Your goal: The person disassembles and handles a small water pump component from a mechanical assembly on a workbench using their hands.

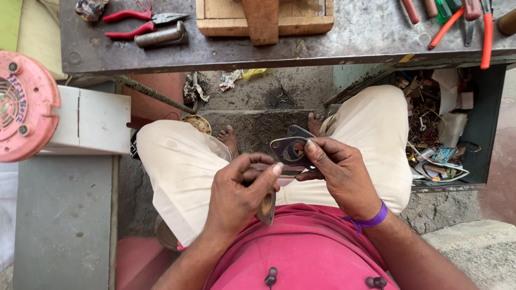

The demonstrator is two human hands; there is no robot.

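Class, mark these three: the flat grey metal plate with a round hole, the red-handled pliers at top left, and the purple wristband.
Flat grey metal plate (290,149), head view, bare face beside its hole.
Red-handled pliers (129,16), head view, upper handle.
Purple wristband (376,218), head view, band's middle.

Grey metal plate (290,149) pinched in the right fingers (317,153); purple wristband (374,218) just behind them. Pink shirt (301,252) below, cream trousers (177,161) beneath, red-handled pliers (129,24) far above on the grey worktop (355,37).

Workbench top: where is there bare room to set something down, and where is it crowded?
Bare metal lies between the wooden block and the screwdrivers, and before the red pliers. The workbench corners are crowded.
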